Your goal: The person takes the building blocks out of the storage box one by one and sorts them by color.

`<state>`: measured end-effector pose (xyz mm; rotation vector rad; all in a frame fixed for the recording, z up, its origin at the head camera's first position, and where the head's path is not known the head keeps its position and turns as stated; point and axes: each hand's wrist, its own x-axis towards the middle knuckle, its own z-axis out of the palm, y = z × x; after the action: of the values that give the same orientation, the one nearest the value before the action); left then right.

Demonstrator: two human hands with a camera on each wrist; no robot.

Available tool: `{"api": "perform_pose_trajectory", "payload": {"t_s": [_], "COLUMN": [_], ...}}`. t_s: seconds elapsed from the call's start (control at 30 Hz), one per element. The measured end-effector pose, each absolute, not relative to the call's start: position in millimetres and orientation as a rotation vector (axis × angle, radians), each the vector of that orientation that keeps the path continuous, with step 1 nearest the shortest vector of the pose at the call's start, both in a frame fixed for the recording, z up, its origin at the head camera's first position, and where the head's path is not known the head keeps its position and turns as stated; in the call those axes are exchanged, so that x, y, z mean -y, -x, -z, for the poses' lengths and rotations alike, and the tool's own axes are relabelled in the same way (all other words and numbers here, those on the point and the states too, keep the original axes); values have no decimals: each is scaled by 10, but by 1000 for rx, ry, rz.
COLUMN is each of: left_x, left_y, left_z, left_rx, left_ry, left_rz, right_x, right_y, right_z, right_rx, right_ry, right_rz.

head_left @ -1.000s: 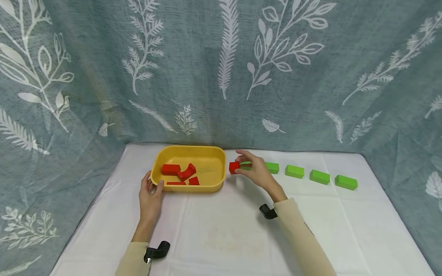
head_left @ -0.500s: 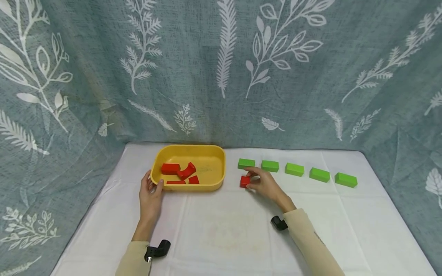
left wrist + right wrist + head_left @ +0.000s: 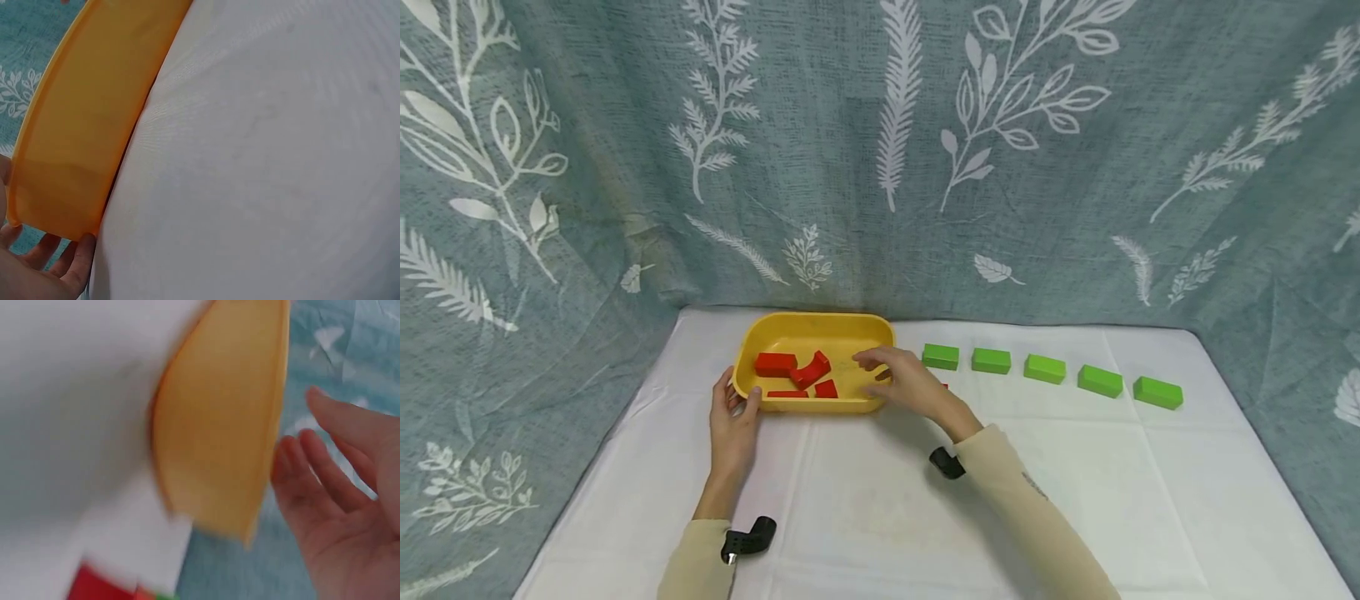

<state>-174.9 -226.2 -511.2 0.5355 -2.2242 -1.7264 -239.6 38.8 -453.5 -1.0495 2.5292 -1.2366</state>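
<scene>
A yellow plastic tub (image 3: 820,406) stands near the back of the table, with several red blocks inside, among them a rectangular block (image 3: 775,364) and an arch-shaped block (image 3: 811,370). My left hand (image 3: 733,433) holds the tub's near left corner, thumb at the rim and fingers along the outer wall (image 3: 56,187). Over the tub's right end, my right hand (image 3: 910,387) has its fingers spread and holds nothing. On the cloth behind that hand, a red block (image 3: 946,386) is almost wholly hidden; the right wrist view shows a blurred red block (image 3: 94,584).
Several green blocks (image 3: 1045,369) form a spaced row right of the tub. A white cloth (image 3: 865,500) covers the table. Behind the table hangs a teal curtain (image 3: 820,167) with white leaf patterns.
My right hand carried a red block from beside the tub to a spot in front of the leftmost green block, released it, and moved left over the tub. The left hand stayed put.
</scene>
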Motion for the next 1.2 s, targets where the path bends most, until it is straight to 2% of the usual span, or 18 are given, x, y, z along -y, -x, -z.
{"api": "perform_pose_trajectory", "payload": {"t_s": [0.23, 0.5, 0.67, 0.93, 1.2], "left_x": [2255, 2226, 2257, 2292, 2274], "left_y": [1754, 1770, 1744, 1724, 1749], "left_z": [5126, 5120, 5112, 5109, 5117], "left_rx": [2242, 2228, 2239, 2256, 2243], "left_ry": [-539, -503, -511, -526, -523], "left_rz": [1722, 1730, 1703, 1689, 1696], "right_x": [130, 239, 223, -103, -770], "right_y": [2570, 2668, 2639, 2547, 2424], "right_z": [4667, 4703, 4635, 4505, 4329], "right_rx": [-2486, -2464, -2451, -2462, -2406], "right_ry": [1032, 1015, 980, 880, 761], "right_rz": [973, 877, 975, 1256, 1561]}}
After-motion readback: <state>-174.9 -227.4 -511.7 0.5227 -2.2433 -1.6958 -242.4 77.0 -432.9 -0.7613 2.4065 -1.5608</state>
